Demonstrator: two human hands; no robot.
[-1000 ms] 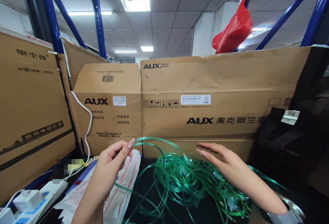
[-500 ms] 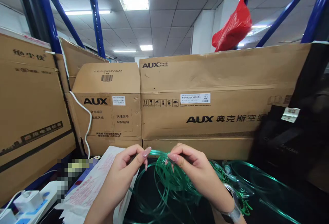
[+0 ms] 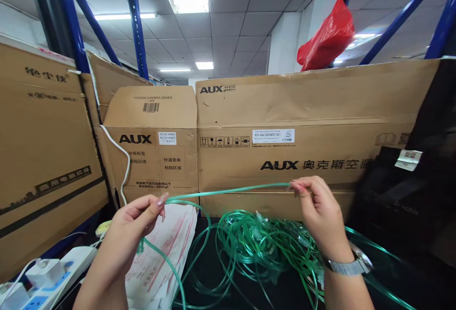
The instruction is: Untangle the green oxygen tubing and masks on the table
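Green clear tubing (image 3: 228,190) is stretched between my two raised hands. My left hand (image 3: 144,215) pinches it at the left, where a second strand loops down and a short green end hangs below the palm. At the right, my right hand (image 3: 317,210), with a watch on its wrist, pinches the other end of the stretch between thumb and fingers. Below and between them, a tangled pile of green tubing (image 3: 249,248) lies on the black surface. White sheets with red print (image 3: 160,258) lie under and beside my left hand.
Cardboard boxes (image 3: 228,110) form a wall behind the hands. A white power strip (image 3: 60,277) with plugs sits at the lower left. Black material (image 3: 388,205) stands at the right. A red bag (image 3: 327,34) hangs from the blue frame.
My hands have moved apart, the left one leftward and the right one rightward and up. The tubing between them is now a long stretch, and the pile is more exposed.
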